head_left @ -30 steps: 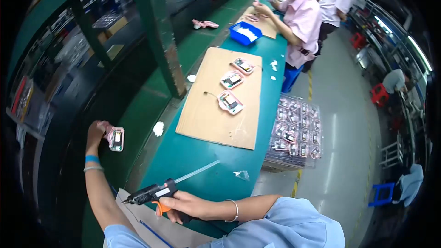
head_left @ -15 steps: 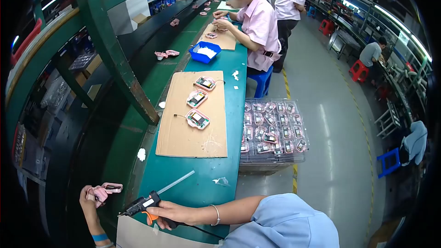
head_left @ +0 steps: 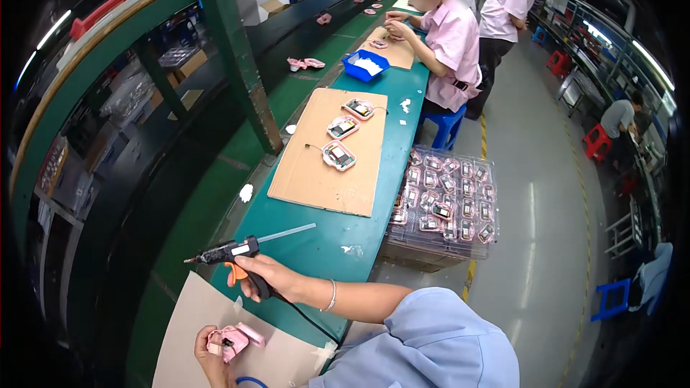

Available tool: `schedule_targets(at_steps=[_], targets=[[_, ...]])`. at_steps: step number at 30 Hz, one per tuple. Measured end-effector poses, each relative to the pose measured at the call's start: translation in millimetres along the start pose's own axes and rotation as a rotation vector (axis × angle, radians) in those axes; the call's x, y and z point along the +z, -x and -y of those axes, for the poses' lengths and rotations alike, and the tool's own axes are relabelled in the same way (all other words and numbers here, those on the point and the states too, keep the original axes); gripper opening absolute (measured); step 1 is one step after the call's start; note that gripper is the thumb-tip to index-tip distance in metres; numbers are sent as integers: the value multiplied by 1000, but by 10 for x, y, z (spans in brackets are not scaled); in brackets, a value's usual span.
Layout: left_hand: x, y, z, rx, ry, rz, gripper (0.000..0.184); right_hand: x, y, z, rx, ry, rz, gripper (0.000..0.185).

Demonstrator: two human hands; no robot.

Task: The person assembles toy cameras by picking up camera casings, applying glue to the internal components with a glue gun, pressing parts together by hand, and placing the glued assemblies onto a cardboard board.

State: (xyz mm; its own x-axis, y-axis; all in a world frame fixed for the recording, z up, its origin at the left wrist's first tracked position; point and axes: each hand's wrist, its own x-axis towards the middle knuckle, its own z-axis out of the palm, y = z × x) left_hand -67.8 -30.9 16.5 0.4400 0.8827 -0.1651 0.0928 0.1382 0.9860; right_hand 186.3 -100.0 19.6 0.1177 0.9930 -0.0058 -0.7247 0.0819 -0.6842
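My right hand (head_left: 269,278) is wrapped round a black glue gun (head_left: 233,253) with an orange trigger. A clear glue stick (head_left: 287,232) sticks out of the gun's back, and its nozzle points left. Low in the view, my left hand (head_left: 210,359) grips a pink casing (head_left: 231,345) with dark parts inside, over a pale cardboard sheet (head_left: 188,323). Further off, three pink-rimmed units with circuit boards, one of them the nearest unit (head_left: 338,156), lie on a brown cardboard (head_left: 327,190) on the green table (head_left: 287,215).
A blue bin (head_left: 366,66) of white pieces stands beyond the brown cardboard. Stacked clear trays (head_left: 445,233) of pink units are right of the table. A co-worker in pink (head_left: 449,47) sits at the table's far part. A green post (head_left: 241,65) rises at the left.
My left hand has brought the pink casing from the left, over the dark green surface, to the pale cardboard near me. The glue gun has stayed in my right hand. The camera view has shifted.
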Motion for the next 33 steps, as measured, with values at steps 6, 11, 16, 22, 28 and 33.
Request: schedule_targets(at_steps=[6, 11, 16, 22, 28, 33], targets=[[-48, 72, 383, 0, 197, -205, 27, 22, 2, -161, 39, 147, -7, 37], [77, 185, 148, 23, 398, -186, 49, 95, 27, -213, 65, 435, 97, 35], [9, 165, 183, 93, 420, -26, 57, 275, 78, -305, -9, 534, 48, 32], [-60, 139, 246, 128, 341, -25, 63, 182, 105, -313, 208, 671, 122, 29], [-82, 138, 275, 173, 311, -8, 68, 306, 106, -321, 195, 747, 146, 27], [-68, 154, 254, 166, 305, 0, 70, 356, 115, -368, 133, 765, 128, 31]])
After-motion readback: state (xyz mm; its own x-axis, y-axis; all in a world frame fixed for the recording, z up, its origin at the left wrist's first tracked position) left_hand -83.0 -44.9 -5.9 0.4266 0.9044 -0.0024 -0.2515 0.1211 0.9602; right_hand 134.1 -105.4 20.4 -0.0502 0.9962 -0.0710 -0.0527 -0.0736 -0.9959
